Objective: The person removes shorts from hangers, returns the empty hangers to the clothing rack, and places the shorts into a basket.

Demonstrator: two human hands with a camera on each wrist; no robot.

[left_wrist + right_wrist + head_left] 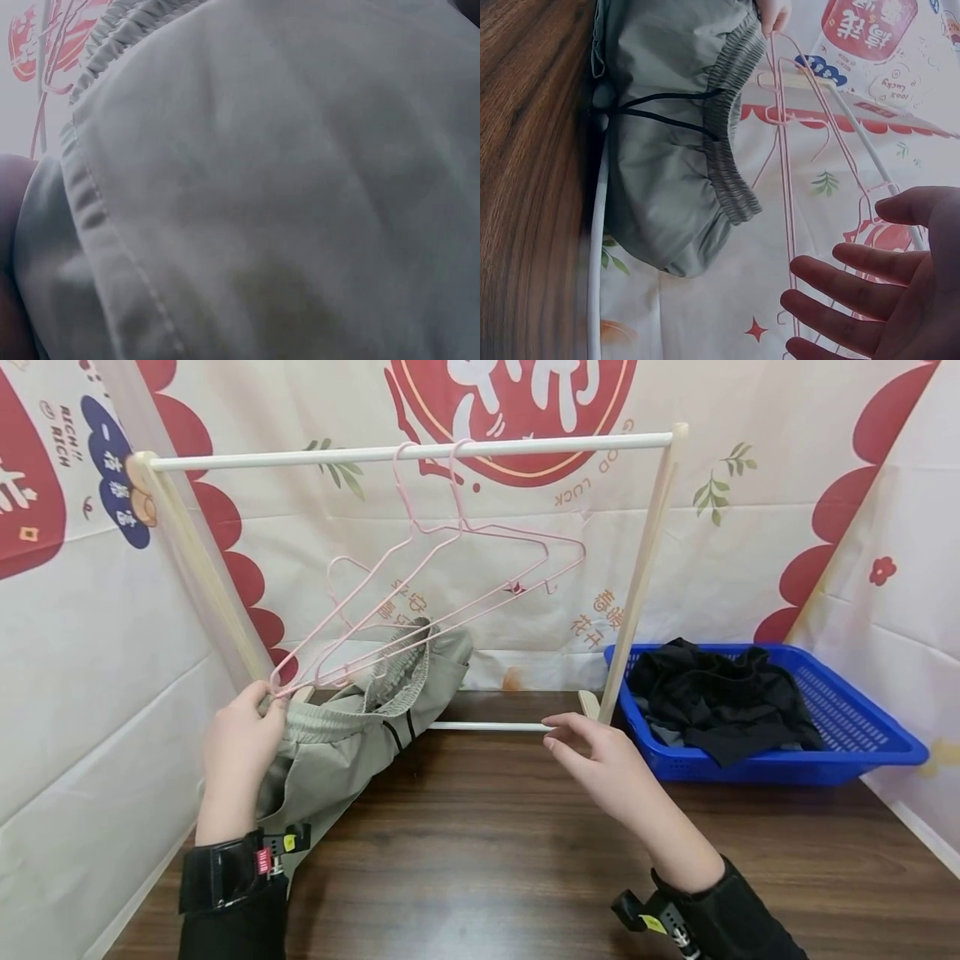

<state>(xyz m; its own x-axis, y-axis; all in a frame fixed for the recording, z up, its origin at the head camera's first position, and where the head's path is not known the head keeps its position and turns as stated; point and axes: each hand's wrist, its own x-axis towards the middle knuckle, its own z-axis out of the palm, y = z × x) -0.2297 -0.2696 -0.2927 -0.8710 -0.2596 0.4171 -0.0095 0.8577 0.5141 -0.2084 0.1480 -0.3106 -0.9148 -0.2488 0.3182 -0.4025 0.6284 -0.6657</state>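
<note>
Grey-green drawstring pants point(352, 735) hang bunched at the rack's left side, their elastic waistband point(731, 120) turned up. My left hand point(243, 739) pinches the waistband's left corner together with the low ends of the pink hangers. Two pink hangers point(438, 547) hook over the bar, tilted down to the left. A third pink hanger point(339, 560) has its hook free of the bar, its lower part overlapping the waistband. In the left wrist view pants fabric point(247, 180) hides most of that hand. My right hand point(600, 764) holds nothing, fingers spread apart, right of the pants.
The rack has a white top bar point(547, 444), wooden posts point(645, 577) and a white lower bar point(487, 727). A blue basket point(877, 735) with black clothing point(720, 702) stands at the right. Beneath is a brown wood-grain table point(480, 860); a printed cloth point(750, 568) hangs behind.
</note>
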